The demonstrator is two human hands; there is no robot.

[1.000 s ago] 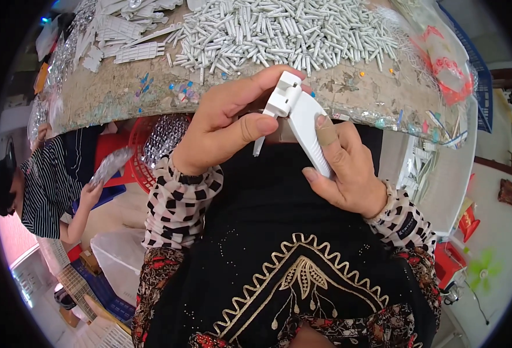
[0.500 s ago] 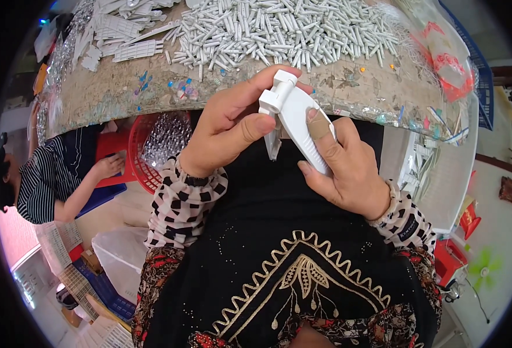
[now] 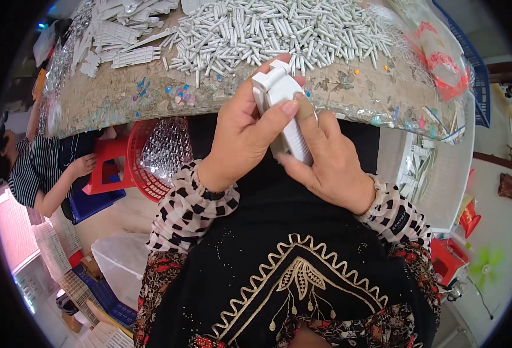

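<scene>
1. Pinched between both hands at upper centre of the frame, just over the table edge: a narrow white plastic piece [image 3: 294, 134] with a stubby, rounded block at its top end.
2. Left hand [image 3: 241, 136]: clasped around the upper half, thumb across the front face, fingers behind. Right hand [image 3: 337, 165]: closed on the lower half, thumb near the bottom end, fingers along the right side — one in a tan bandage [image 3: 306, 110].
3. To do well: steady the block end with the left, press evenly along the length with the right, keep fingertips clear of any closing edge. Fit along the far side: cannot tell, hidden by the fingers.
4. Just beyond, across the top of the frame: a broad heap of short white plastic rods [image 3: 279, 35] on a worn brown tabletop [image 3: 221, 101]; best not to brush against it.
5. At upper left, flat white ribbed plastic strips [image 3: 134, 57]; at upper right, a clear plastic bag with red print [image 3: 447, 72] — both well apart from the grip.
6. Left of centre, a red plastic lattice basket [image 3: 134, 151] with crinkled silvery sheeting [image 3: 166, 151]; farther left, a co-worker's hand [image 3: 84, 165], out of the way.
</scene>
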